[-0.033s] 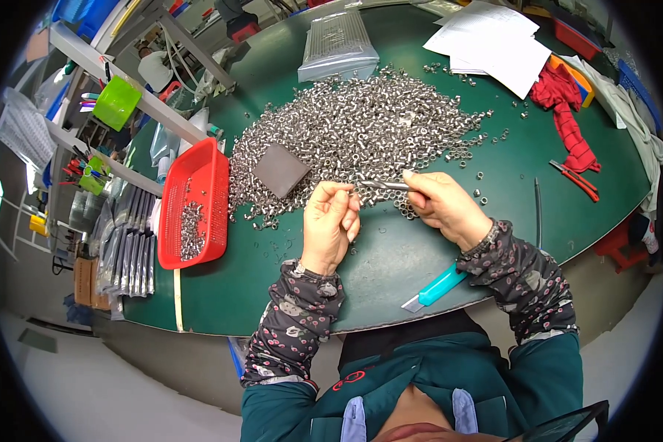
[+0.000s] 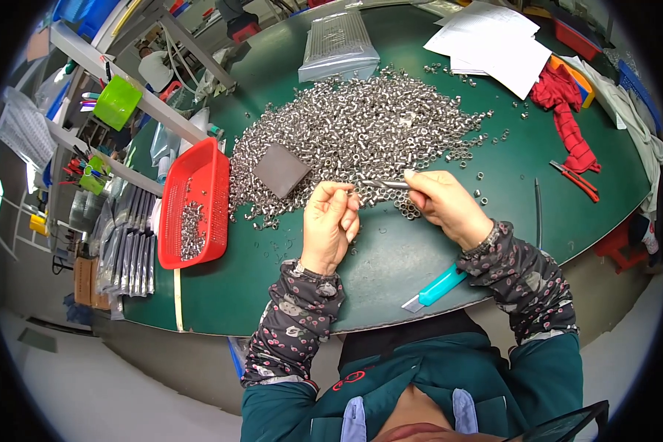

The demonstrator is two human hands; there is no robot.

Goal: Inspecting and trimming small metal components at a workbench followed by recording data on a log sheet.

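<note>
The right hand (image 2: pixel 449 208) grips a dark metal rod (image 2: pixel 387 185) above the near edge of the metal rings (image 2: pixel 361 132), its left end at the left hand (image 2: pixel 330 227), fingers pinched narrow, contents indiscernible from here.

The person's bare right hand (image 2: pixel 451 208) has shifted very slightly to the right, along with the slim dark-grey metal rod (image 2: pixel 390 185) it grips

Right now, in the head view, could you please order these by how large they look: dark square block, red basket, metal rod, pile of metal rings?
Largest to smallest, as they look:
1. pile of metal rings
2. red basket
3. dark square block
4. metal rod, partly covered by fingers
</note>
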